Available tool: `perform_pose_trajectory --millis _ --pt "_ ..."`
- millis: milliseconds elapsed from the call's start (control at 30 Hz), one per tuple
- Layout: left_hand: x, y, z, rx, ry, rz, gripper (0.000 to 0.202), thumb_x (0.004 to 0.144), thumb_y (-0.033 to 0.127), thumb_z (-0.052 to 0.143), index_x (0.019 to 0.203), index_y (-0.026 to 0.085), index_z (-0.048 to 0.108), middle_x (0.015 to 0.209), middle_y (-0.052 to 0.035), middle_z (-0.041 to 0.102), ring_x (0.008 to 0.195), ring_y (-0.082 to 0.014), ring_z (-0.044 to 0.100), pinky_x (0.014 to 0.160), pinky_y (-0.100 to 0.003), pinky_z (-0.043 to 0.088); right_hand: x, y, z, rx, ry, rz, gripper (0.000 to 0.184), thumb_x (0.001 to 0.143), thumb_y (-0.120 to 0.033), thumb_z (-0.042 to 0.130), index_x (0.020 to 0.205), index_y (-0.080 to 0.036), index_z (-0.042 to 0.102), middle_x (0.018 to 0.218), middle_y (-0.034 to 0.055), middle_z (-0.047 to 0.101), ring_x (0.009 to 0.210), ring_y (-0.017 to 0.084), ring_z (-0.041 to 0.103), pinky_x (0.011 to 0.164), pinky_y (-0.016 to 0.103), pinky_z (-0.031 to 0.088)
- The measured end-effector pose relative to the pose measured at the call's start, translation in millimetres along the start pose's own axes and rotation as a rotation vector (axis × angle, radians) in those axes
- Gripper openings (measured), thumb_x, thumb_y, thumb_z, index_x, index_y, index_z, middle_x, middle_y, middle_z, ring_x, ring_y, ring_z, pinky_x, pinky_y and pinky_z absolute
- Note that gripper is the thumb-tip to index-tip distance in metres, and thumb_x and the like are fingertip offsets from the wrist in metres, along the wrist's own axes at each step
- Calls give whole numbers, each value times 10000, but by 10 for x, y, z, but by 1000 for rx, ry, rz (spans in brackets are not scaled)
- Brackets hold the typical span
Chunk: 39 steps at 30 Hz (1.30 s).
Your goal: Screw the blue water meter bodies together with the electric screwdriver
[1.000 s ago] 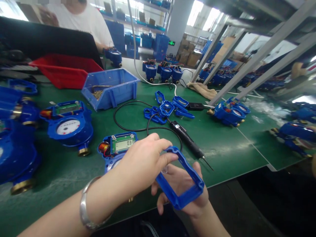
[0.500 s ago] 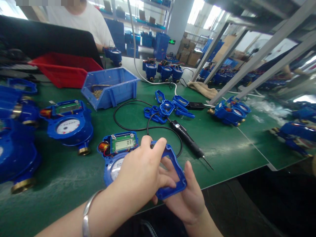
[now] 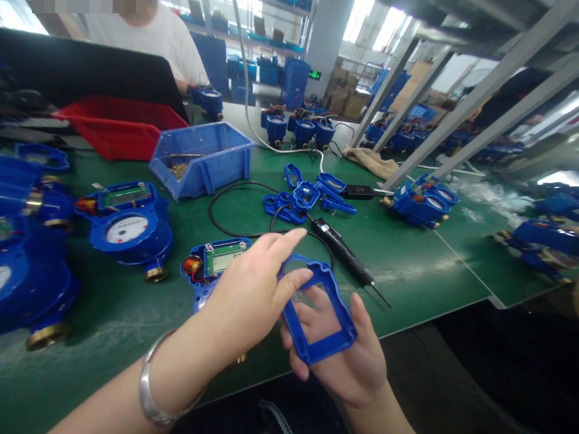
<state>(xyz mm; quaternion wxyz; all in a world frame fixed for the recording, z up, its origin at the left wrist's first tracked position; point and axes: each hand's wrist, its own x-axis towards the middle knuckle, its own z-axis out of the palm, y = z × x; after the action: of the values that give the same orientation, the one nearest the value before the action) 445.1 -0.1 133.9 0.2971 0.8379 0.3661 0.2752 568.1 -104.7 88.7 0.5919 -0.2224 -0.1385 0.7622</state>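
My right hand (image 3: 348, 361) holds a blue plastic meter cover (image 3: 330, 346) from below, its fingers curled behind the frame and seen through the window. My left hand (image 3: 253, 277), with a silver bangle on the wrist, is at the cover's left side. Its thumb touches the rim and its index finger stretches out above. Under and behind the left hand sits a blue water meter (image 3: 199, 295), whose uncovered top shows a circuit board and a small display (image 3: 224, 260); its dial is mostly hidden.
A black electric screwdriver (image 3: 341, 250) lies to the right with its cable looped. Behind are loose blue covers (image 3: 305, 196), a blue bin (image 3: 226, 160) of small brass-coloured parts and a red bin (image 3: 113, 135). More meters (image 3: 124, 232) stand left. A co-worker (image 3: 149, 42) sits opposite.
The cover has shifted slightly right and its window has turned more toward me. My left hand's fingers have come out of the window and straightened; its thumb stays at the rim.
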Motion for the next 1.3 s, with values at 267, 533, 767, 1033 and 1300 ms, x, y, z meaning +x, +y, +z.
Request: perform_pose_trajectory --millis 267,533,767,1033,1300 --pt "-131 14 -4 -52 318 40 160 881 229 476 867 154 617 768 -2 618 685 -110 579 633 -200 456 -74 -67 -37 -53 21 -62 574 834 -641 398 1248 -248 342 1011 136 651 790 205 645 506 230 498" --pt "-228 -59 132 38 191 161 297 905 247 436 1123 125 597 1093 -81 656 1036 -150 589 902 -237 457 -70 -41 -26 -49 46 -94 458 824 -582 492 1124 -236 481 951 99 659 793 209 648 513 230 494" --pt "-216 -41 167 25 91 113 350 914 252 397 1195 129 567 1132 -73 675 1024 -160 636 848 -227 505 -55 -46 -19 -39 32 -105 409 864 -530 469 1134 -226 506 970 116 659 817 220 653 543 238 504" --pt "-121 -35 201 -97 46 -57 332 920 303 390 1172 201 581 993 -24 723 830 -152 691 688 -217 536 -18 -43 -40 -37 45 -71 419 842 -535 502 1098 -205 543 964 97 664 812 211 653 540 243 512" --pt "-105 -32 256 3 242 95 342 918 282 395 1114 136 635 1039 -67 712 894 -179 690 747 -246 554 -92 -68 -76 -157 137 -100 374 856 -528 499 963 -201 645 973 86 685 857 209 644 670 333 526"
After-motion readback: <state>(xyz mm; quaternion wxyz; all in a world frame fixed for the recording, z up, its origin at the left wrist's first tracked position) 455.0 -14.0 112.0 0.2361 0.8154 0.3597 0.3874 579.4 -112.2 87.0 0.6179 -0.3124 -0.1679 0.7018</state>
